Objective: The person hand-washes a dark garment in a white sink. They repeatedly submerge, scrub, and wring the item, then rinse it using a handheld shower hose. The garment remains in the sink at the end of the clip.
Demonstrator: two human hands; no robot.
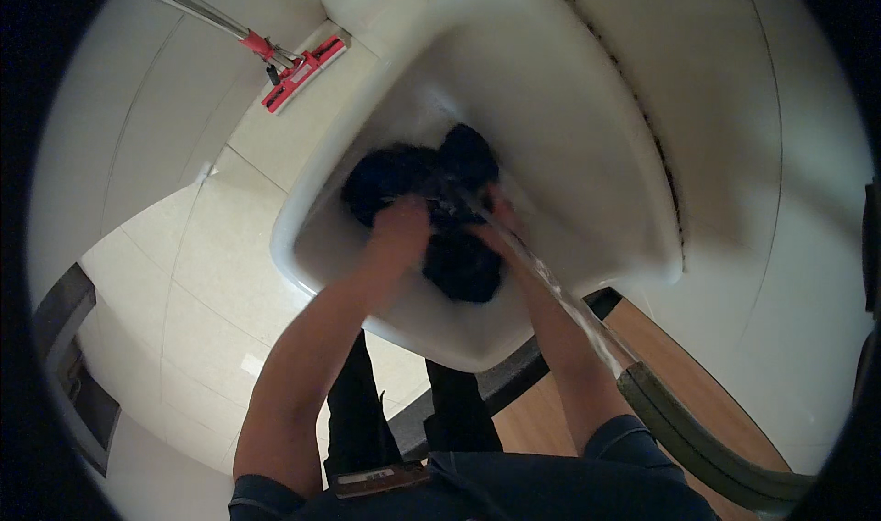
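A bunched, wet dark blue cloth [463,266] lies in the bottom of a white ceramic basin [587,182]. My left hand [402,227] grips the cloth's left side, smeared a little by motion, with its fingertips hidden in the dark folds. On the other side my right hand [500,226] is closed on the cloth, thumb and fingers partly showing. A stream of water [560,292] runs from a grey-green hose [674,420] at the lower right, passes over my right forearm and lands on the cloth between my hands.
A red squeeze mop [303,73] with a metal pole leans at the upper left on pale floor tiles [220,237]. Tiled wall [734,154] borders the basin on the right. A brown wood-look floor [537,420] and a dark raised edge [514,374] lie below the basin.
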